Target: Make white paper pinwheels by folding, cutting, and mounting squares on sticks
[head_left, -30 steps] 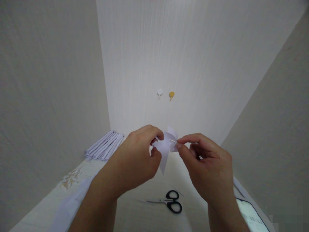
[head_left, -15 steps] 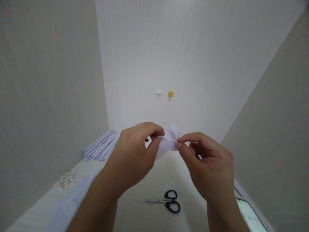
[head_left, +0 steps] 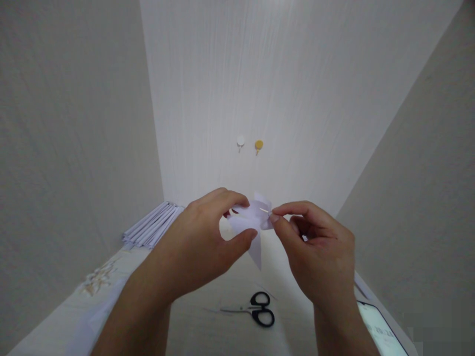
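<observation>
A white curled paper piece (head_left: 247, 225), shaped like a pinwheel with bent points, hangs between my hands above the table. A thin pale stick or wire (head_left: 264, 210) shows at its middle. My right hand (head_left: 319, 242) pinches the right end of this at the paper's edge, thumb against forefinger. My left hand (head_left: 200, 237) is around the paper's left side, thumb and forefinger apart, the fingertips at or near the paper. Whether its hidden fingers press on the paper I cannot tell. Below them lie black-handled scissors (head_left: 261, 310), blades to the left.
A bundle of rolled white paper sticks (head_left: 152, 225) leans at the back left. Small pale bits (head_left: 98, 278) lie nearby, with thin white sheets (head_left: 98, 314) beside my left forearm. A phone (head_left: 382, 329) rests at the right. Two hooks (head_left: 259, 145) are on the wall.
My left thumb has moved down, away from the forefinger, and a lower paper point now shows. My right hand keeps its pinch. The view has shifted slightly.
</observation>
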`<state>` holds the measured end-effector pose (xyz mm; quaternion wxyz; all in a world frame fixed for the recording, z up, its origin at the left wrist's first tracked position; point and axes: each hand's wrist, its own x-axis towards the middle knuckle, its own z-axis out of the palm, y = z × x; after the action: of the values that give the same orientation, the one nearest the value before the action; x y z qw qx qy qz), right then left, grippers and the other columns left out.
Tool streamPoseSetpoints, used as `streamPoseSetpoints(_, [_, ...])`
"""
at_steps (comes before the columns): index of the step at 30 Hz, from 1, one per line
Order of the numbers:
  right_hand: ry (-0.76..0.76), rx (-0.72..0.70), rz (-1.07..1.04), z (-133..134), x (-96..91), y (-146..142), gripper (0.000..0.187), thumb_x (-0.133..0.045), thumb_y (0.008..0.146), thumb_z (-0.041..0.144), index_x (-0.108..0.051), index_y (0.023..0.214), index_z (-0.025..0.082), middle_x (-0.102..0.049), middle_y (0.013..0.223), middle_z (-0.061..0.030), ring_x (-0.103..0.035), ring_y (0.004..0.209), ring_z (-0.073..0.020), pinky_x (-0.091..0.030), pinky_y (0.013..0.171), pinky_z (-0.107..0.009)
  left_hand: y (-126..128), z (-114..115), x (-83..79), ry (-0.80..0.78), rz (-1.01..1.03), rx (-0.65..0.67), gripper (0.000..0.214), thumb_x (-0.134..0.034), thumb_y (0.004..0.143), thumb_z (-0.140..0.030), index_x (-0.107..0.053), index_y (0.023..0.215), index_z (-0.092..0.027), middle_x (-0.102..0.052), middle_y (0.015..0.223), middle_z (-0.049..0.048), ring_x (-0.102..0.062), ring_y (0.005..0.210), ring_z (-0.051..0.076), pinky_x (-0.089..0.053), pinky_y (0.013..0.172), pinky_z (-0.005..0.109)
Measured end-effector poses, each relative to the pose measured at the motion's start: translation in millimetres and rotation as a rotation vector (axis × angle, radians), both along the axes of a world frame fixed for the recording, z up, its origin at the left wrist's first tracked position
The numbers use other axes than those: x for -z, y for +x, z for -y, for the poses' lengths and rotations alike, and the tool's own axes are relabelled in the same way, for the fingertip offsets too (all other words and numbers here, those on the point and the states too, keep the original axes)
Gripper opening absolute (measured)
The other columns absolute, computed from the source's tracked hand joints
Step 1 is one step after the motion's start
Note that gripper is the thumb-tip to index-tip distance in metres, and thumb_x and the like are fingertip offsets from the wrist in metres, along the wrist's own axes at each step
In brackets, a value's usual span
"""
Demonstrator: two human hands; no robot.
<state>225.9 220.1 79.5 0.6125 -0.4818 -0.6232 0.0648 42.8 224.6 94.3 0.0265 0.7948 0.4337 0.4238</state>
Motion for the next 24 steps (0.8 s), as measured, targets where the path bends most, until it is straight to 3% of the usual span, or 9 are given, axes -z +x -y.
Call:
streamPoseSetpoints(6, [-0.015,0.012,-0.025,1.0,0.2,-0.2,0.004,-0.07,0.08,0.021,-0.074,0.079,0.022,-0.052,0.051,0.0065,-0.04,0.043,-0.0085,-0.029,0.041,-0.021,-3.2,-1.5,3.1,-0.15,-0.069,-0.052,0.032,-0.068,0.085,-0.035,-0.063,0.116,-0.031,-0.073,0.103,-0.0018,-0.067,0.088,0.02,-0.052,0.075,0.035])
streamPoseSetpoints(13, [-0.018,0.011,-0.035,-0.5,1.6,0.8,0.004,-0.071,0.08,0.02,-0.074,0.081,0.022,-0.055,0.053,0.0058,-0.041,0.044,-0.0085,-0.032,0.042,-0.021,-2.6,-5.0,6.0,-0.092,-0.015,-0.053,0.041,-0.071,0.084,-0.04,-0.059,0.122,-0.034,-0.067,0.123,-0.0003,-0.065,0.104,0.022,-0.053,0.075,0.032])
streamPoseSetpoints(19, [-0.02,-0.005,-0.051,-0.6,1.6,0.4,0.004,-0.071,0.081,0.022,-0.075,0.082,0.022,-0.055,0.053,0.0056,-0.04,0.044,-0.0087,-0.031,0.042,-0.021,-0.1,-4.3,4.7,-0.24,0.014,-0.075,0.041,-0.07,0.084,-0.041,-0.057,0.123,-0.04,-0.071,0.092,-0.0045,-0.068,0.071,0.018,-0.05,0.062,0.03])
streamPoseSetpoints(24, [-0.026,0.001,-0.054,0.0,1.5,-0.5,0.004,-0.071,0.08,0.021,-0.075,0.082,0.022,-0.054,0.053,0.0058,-0.04,0.044,-0.0088,-0.031,0.042,-0.021,3.9,-4.8,5.5,-0.228,0.074,-0.052,0.042,-0.07,0.083,-0.031,-0.057,0.123,-0.036,-0.069,0.085,-0.0048,-0.068,0.07,0.016,-0.048,0.059,0.027])
